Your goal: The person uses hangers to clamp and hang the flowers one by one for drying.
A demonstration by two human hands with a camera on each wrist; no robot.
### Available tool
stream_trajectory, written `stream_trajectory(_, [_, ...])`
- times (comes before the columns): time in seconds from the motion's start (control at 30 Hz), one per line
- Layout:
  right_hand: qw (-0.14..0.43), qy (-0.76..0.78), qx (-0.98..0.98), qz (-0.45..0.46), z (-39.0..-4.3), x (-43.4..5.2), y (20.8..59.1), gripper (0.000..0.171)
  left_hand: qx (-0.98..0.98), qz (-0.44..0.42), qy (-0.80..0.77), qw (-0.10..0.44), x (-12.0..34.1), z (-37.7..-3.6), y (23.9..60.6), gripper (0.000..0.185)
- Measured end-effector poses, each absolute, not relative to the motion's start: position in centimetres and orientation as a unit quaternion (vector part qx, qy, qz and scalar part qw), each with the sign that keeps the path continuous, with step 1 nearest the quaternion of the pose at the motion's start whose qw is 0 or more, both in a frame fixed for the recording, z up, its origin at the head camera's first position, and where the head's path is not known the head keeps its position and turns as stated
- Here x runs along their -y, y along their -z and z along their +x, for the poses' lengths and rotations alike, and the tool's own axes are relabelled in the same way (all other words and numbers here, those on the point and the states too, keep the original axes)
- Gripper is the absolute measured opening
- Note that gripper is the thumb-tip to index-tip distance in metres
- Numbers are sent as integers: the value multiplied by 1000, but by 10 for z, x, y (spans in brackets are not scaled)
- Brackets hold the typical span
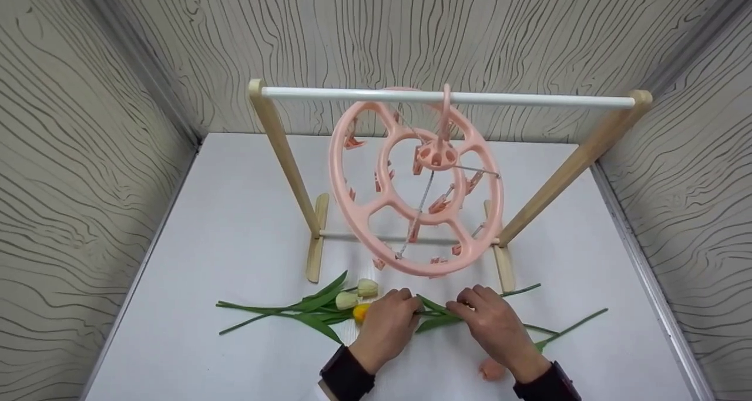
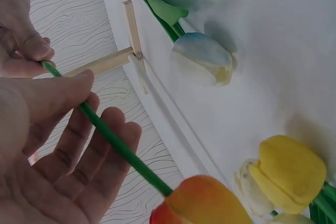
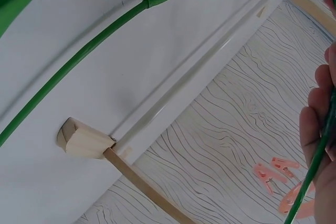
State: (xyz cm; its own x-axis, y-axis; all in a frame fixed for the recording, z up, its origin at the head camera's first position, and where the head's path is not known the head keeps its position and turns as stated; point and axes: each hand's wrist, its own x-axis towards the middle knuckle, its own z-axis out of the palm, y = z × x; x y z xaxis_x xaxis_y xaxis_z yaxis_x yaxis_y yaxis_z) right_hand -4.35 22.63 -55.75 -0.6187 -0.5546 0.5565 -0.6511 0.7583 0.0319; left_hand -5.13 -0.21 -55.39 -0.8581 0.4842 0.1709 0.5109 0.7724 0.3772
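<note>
White tabletop, wood-grain walls all round, and at the far side a wooden rack [image 1: 282, 154] carries a pink clip hanger [image 1: 414, 181] whose clips all hang bare — nothing pegged up yet, by the look of it. Near the front edge, the left hand [image 1: 385, 327] and right hand [image 1: 493, 324] both pinch one green stem [image 2: 113, 140], its orange tulip head [image 2: 202, 203] by the left palm. White tulips [image 1: 355, 293] lie just left, a pink bloom [image 1: 490, 369] beneath the right wrist, all waiting.
</note>
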Motion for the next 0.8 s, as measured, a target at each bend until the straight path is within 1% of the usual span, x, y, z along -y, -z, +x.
stream_trajectory(0.07, [281, -86, 893, 340, -42, -226, 555, 31, 941, -262, 213, 28, 2, -51, 552, 8])
stream_trajectory(0.13, [287, -84, 891, 342, -41, -225, 552, 21, 940, -263, 214, 29, 2, -51, 549, 8])
stream_trajectory(0.17, [291, -83, 890, 342, -40, -225, 550, 20, 940, -264, 215, 31, 3, -51, 547, 9])
stream_trajectory(0.27, [308, -83, 886, 336, -36, -221, 543, 40, 938, -262, 221, 49, 8, -49, 543, 9])
stream_trajectory(0.33, [329, -87, 880, 332, -32, -219, 537, 47, 936, -258, 231, 62, 13, -47, 541, 7])
stream_trajectory(0.43, [368, -109, 862, 330, -23, -216, 527, 40, 930, -250, 261, 65, 24, -42, 537, 7])
stream_trajectory(0.53, [423, -144, 828, 340, -15, -212, 514, 37, 919, -242, 305, 58, 37, -38, 533, 7])
stream_trajectory(0.67, [500, -197, 766, 354, -8, -205, 497, 32, 904, -233, 349, 81, 52, -33, 530, 7])
stream_trajectory(0.73, [518, -225, 744, 356, -8, -200, 490, 32, 893, -228, 375, 96, 59, -31, 528, 11])
stream_trajectory(0.8, [515, -252, 741, 350, -8, -196, 487, 33, 879, -225, 407, 108, 66, -29, 526, 14])
